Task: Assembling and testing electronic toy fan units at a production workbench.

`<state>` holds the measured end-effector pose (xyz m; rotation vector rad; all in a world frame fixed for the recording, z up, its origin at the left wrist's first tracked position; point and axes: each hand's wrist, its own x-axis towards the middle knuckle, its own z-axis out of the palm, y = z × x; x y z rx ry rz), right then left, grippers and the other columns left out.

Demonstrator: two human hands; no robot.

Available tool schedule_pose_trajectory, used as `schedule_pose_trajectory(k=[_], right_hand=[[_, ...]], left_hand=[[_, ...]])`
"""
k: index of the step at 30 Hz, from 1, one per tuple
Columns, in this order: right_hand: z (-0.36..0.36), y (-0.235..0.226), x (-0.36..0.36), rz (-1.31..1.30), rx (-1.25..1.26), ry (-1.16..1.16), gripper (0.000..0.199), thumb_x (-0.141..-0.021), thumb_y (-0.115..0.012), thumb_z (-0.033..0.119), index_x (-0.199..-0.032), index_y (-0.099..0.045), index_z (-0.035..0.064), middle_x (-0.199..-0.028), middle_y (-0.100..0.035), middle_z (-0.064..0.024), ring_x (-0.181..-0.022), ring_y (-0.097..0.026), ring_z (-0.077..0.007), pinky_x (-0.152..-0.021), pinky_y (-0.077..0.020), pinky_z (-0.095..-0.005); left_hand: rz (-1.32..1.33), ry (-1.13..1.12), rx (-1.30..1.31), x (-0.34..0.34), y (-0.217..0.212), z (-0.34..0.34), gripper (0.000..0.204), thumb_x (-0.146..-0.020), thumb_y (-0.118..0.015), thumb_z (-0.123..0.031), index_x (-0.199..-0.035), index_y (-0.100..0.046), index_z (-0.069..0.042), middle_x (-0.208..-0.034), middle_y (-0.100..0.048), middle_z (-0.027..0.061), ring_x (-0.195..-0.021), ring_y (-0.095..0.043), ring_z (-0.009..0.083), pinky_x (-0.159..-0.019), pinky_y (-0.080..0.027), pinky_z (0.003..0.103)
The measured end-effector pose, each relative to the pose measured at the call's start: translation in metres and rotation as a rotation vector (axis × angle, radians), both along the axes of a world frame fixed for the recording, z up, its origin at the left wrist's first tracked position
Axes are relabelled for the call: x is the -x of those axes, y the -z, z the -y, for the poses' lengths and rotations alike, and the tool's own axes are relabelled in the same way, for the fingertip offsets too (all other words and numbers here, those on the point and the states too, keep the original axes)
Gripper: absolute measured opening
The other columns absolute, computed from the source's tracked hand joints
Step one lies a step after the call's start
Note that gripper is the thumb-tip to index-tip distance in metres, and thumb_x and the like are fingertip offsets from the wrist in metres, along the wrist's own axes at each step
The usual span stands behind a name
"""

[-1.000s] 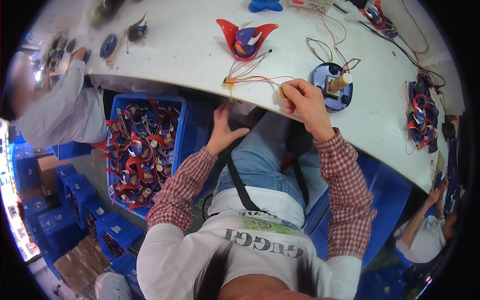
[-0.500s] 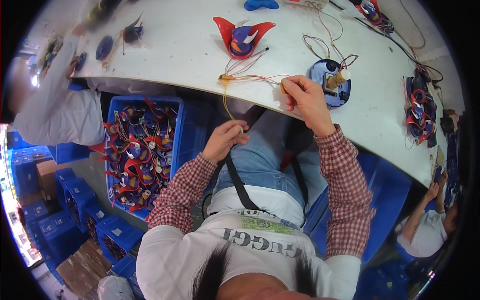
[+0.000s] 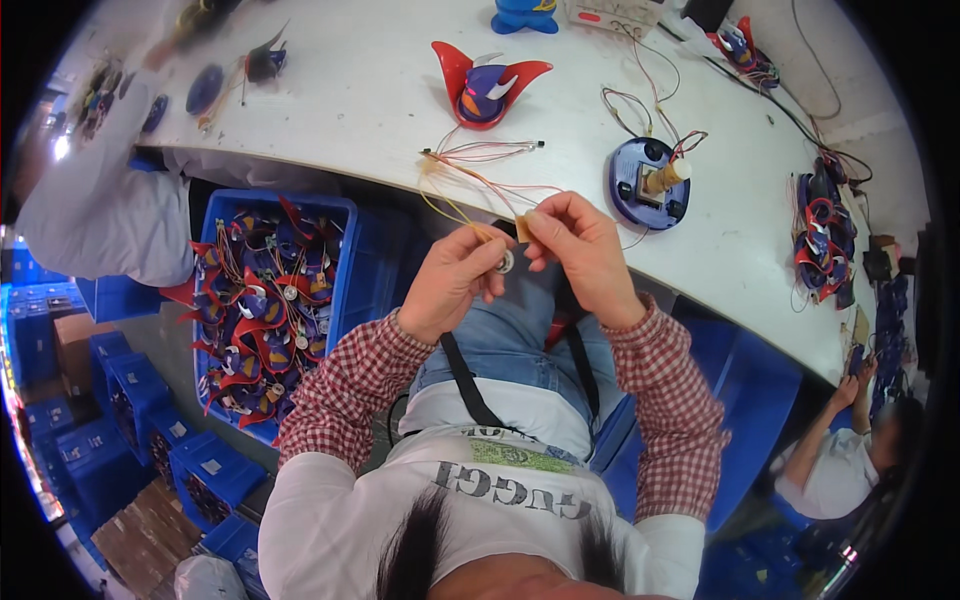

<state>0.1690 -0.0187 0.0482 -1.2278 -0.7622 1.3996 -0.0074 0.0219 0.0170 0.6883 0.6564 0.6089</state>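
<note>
My left hand (image 3: 452, 278), fingers closed, pinches a small round metallic disc (image 3: 506, 262) on thin yellow wires (image 3: 448, 207). Close beside it, my right hand (image 3: 583, 250) grips a small tan square piece (image 3: 522, 229) between thumb and fingers. Both hands are just off the table's front edge. Red and yellow wires run from them to a loose wire bundle (image 3: 480, 153) on the table. Behind that bundle sits a purple toy head with white horns and a red collar (image 3: 487, 92). Whether the two held pieces touch is hard to make out.
Right of my hands lies a round purple test base (image 3: 640, 208) with a beige cylinder and wires. A blue bin (image 3: 350, 270) full of similar toy heads stands at my left. More toy heads (image 3: 822, 240) lie along the right table edge. Other people sit at both sides.
My right hand has moved left and down with the tan piece, toward the disc. My left hand has shifted slightly right. The wires have slackened, and the view has shifted slightly.
</note>
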Motion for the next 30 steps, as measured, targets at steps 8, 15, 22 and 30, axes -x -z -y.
schedule_pose_trajectory(k=[8, 15, 22, 30], right_hand=[[0.012, 0.003, 0.009, 0.061, -0.031, -0.004, 0.013, -0.091, -0.057, 0.006, -0.103, -0.058, -0.0004, -0.083, -0.058, -0.0048, -0.066, -0.054, -0.0095, -0.058, -0.0457, -0.0196], [0.017, 0.021, 0.002, 0.495, -0.315, -0.007, 0.016, -0.085, -0.061, 0.0, -0.102, -0.059, 0.0002, -0.085, -0.058, -0.0053, -0.065, -0.053, -0.0122, -0.057, -0.0438, -0.0225], [0.012, 0.029, -0.001, 0.809, -0.539, -0.076, 0.019, -0.08, -0.063, -0.003, -0.098, -0.06, 0.0018, -0.084, -0.057, -0.0068, -0.062, -0.051, -0.0163, -0.055, -0.042, -0.0254], [0.011, 0.031, -0.006, 0.833, -0.558, -0.08, 0.017, -0.078, -0.066, -0.005, -0.092, -0.06, 0.0006, -0.085, -0.058, -0.0061, -0.061, -0.049, -0.0144, -0.053, -0.0396, -0.0226]], left_hand=[[-0.116, -0.001, -0.061, -0.006, -0.001, -0.009, 0.013, -0.093, -0.06, -0.015, -0.093, -0.06, -0.003, -0.067, -0.055, 0.0009, -0.045, -0.048, 0.0049, -0.038, -0.034, 0.014], [-0.178, 0.034, -0.097, -0.005, -0.002, -0.012, 0.013, -0.092, -0.061, -0.015, -0.088, -0.061, -0.002, -0.066, -0.055, 0.0001, -0.042, -0.045, 0.003, -0.037, -0.033, 0.013], [-0.233, 0.094, -0.113, -0.001, 0.002, -0.013, 0.011, -0.091, -0.061, -0.012, -0.089, -0.063, -0.002, -0.065, -0.055, -0.0003, -0.042, -0.043, 0.0023, -0.037, -0.033, 0.013], [-0.243, 0.116, -0.083, -0.006, 0.002, -0.017, 0.01, -0.091, -0.06, -0.011, -0.09, -0.064, -0.001, -0.064, -0.054, -0.0005, -0.042, -0.043, 0.0025, -0.038, -0.033, 0.013]])
